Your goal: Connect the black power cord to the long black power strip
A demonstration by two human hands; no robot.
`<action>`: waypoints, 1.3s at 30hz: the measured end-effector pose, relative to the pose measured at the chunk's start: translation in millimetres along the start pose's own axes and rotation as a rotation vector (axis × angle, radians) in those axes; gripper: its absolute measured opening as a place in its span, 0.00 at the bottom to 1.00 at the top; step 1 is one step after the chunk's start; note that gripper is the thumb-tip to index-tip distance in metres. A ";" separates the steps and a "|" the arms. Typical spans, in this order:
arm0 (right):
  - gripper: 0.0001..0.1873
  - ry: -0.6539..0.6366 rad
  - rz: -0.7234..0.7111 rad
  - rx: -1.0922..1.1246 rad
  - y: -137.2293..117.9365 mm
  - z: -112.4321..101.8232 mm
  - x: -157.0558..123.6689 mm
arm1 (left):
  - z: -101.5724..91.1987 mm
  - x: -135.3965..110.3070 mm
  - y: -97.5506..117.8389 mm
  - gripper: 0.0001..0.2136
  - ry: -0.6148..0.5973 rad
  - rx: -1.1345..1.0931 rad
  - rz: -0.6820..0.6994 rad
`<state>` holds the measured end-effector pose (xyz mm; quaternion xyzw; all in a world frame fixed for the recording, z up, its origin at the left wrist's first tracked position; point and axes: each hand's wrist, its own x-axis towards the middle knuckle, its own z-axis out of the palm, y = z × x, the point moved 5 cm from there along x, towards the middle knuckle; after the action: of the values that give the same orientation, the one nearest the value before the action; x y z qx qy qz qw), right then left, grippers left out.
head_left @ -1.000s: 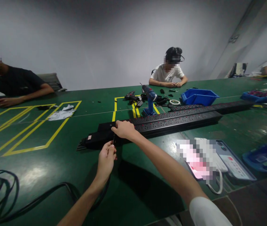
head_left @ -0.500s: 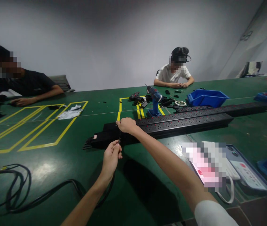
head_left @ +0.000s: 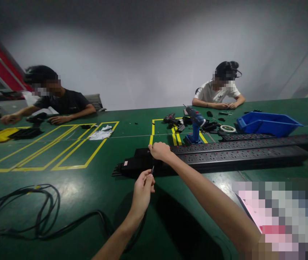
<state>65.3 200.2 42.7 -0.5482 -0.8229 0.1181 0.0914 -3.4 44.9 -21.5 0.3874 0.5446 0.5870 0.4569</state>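
The left hand (head_left: 143, 189) pinches a black cable (head_left: 153, 168); the right hand (head_left: 160, 151), farther, grips its end, probably to keep it straight near the power strip (head_left: 219, 159).

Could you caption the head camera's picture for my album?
Left hand pinching a black cable, right hand at long black power strips, blue drill standing behind.

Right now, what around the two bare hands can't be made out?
All in the head view:
1. Upper end of the slim black piece: hidden by the bare right hand.
2. Whether that piece joins the coiled, flexible black cable: hidden by the bare left hand and forearm.
3. Cable's far stretch: cut off by left edge.
4. Flat pink screen: content pixelated.
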 end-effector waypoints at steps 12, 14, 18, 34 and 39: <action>0.28 0.013 -0.050 -0.047 1.7 -5.0 -3.6 | -1.1 2.3 -1.8 0.22 0.004 0.006 -0.024; 0.28 0.010 -0.046 -0.058 1.3 -5.5 -2.6 | -0.4 3.1 -2.4 0.22 -0.010 0.000 -0.032; 0.28 -0.008 -0.072 -0.081 -0.5 -5.6 0.9 | 0.1 4.9 -0.6 0.21 -0.039 -0.006 -0.049; 0.29 -0.084 -0.212 -0.158 -8.4 -8.7 6.2 | 1.5 28.6 20.2 0.18 -0.263 -0.024 -0.175; 0.30 -0.087 -0.267 -0.156 -12.1 -8.1 4.9 | 3.7 20.2 11.1 0.17 -0.288 -0.147 -0.245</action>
<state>55.0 200.9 54.1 -0.4337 -0.8983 0.0645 0.0277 -6.9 65.5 -10.9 0.3638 0.4725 0.5035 0.6252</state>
